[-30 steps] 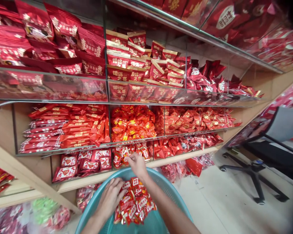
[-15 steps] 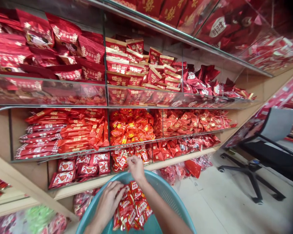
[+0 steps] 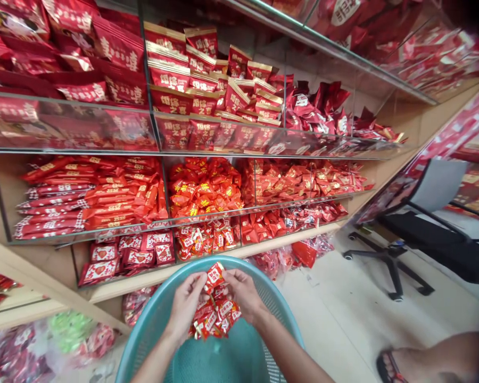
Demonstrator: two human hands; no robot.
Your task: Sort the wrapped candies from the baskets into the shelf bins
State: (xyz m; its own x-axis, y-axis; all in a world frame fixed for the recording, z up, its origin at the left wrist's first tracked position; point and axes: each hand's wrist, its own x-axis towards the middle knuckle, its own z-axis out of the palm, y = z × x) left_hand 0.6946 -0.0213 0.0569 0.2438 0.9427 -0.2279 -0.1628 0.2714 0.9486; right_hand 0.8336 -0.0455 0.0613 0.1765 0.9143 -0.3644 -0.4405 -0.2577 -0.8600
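Observation:
Over a teal plastic basket (image 3: pixel 133 324), my left hand (image 3: pixel 187 303) and my right hand (image 3: pixel 243 293) pinch a small red candy packet (image 3: pixel 214 277) by its opposite sides. White lettering shows on its front. Beneath it, similar red packets (image 3: pixel 217 318) lie heaped in the far part of the basket, some hidden by my fingers. Just beyond the rim, the lowest shelf bin holds like packets with white labels (image 3: pixel 197 239).
Glass-fronted shelves (image 3: pixel 207 156) of red sweets rise ahead. Bagged goods (image 3: pixel 279 261) lie on the floor beneath them. A black office chair (image 3: pixel 423 226) stands at the right. A person's sandalled foot (image 3: pixel 395 364) is at the lower right.
My right hand has come back from the low shelf to above the basket. Both hands now hold one packet. The view has shifted, and a foot appears at the lower right.

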